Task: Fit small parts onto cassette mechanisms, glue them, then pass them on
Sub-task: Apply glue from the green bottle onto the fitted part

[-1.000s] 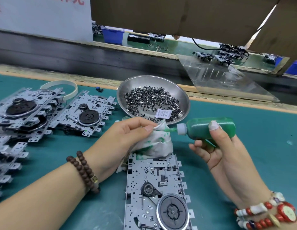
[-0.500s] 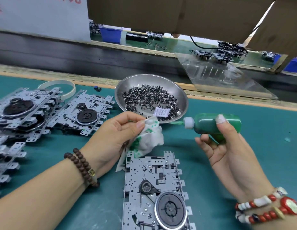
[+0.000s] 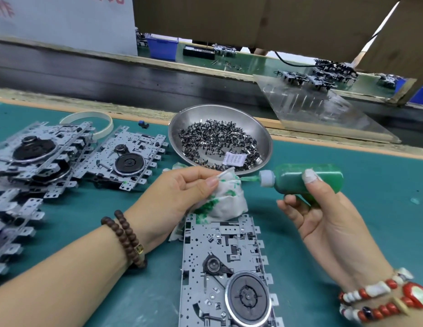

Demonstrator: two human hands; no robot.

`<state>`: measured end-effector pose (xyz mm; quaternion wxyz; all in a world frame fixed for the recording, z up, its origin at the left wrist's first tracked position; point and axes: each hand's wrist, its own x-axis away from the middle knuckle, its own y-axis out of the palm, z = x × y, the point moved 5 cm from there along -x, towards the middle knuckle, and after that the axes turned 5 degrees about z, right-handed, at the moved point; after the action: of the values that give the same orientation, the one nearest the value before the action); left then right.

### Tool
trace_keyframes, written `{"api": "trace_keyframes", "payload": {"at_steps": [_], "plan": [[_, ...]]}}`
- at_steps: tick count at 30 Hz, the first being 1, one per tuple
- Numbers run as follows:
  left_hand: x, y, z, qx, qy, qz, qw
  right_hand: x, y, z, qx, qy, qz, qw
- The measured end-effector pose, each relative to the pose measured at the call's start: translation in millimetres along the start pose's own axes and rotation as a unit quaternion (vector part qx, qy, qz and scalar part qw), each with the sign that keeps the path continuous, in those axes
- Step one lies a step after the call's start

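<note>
My right hand [image 3: 323,208] grips a green glue bottle [image 3: 307,178] held sideways, its nozzle pointing left. My left hand [image 3: 182,192] pinches a white cloth [image 3: 226,199] stained green, and the nozzle tip touches the cloth's upper edge. A cassette mechanism [image 3: 224,272] of grey metal with a black wheel lies flat on the teal mat just below both hands. A steel bowl [image 3: 260,131] full of small dark parts stands behind the cloth.
Several more cassette mechanisms [image 3: 125,156] lie stacked and spread at the left. A white tape ring [image 3: 87,116] sits behind them. A dark conveyor belt [image 3: 111,76] runs across the back, with a clear plastic ramp [image 3: 323,114] at the right.
The bottle's nozzle drew back from the cloth and now touches its upper edge again. My left hand has shifted its hold on the cloth slightly.
</note>
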<state>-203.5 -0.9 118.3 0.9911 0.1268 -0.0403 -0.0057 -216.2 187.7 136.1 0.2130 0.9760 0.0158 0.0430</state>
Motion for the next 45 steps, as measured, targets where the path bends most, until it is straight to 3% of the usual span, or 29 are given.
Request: {"api": "trace_keyframes", "payload": {"at_steps": [10, 15, 18, 28, 45], "plan": [[-1.1, 0.1, 0.2, 0.020, 0.001, -0.006, 1.000, -1.1, -1.0, 0.1, 0.017, -0.017, 0.005, 1.000], [-4.9, -6.2, -2.9, 0.083, -0.008, 0.043, 0.996, 5.7, -1.6, -17.4, 0.070, -0.103, -0.018, 0.992], [-5.9, -7.6, -4.6, 0.043, 0.008, 0.059, 0.997, 12.6, 4.3, -24.3, 0.143, -0.157, -0.064, 0.975], [-7.6, -8.6, -6.0, 0.004, 0.019, 0.063, 0.998, 14.4, 2.4, -28.8, 0.208, -0.227, -0.066, 0.949], [-7.1, -7.4, -3.8, -0.015, 0.034, 0.067, 0.997, 22.7, 11.9, -30.7, 0.232, -0.274, -0.107, 0.927]]}}
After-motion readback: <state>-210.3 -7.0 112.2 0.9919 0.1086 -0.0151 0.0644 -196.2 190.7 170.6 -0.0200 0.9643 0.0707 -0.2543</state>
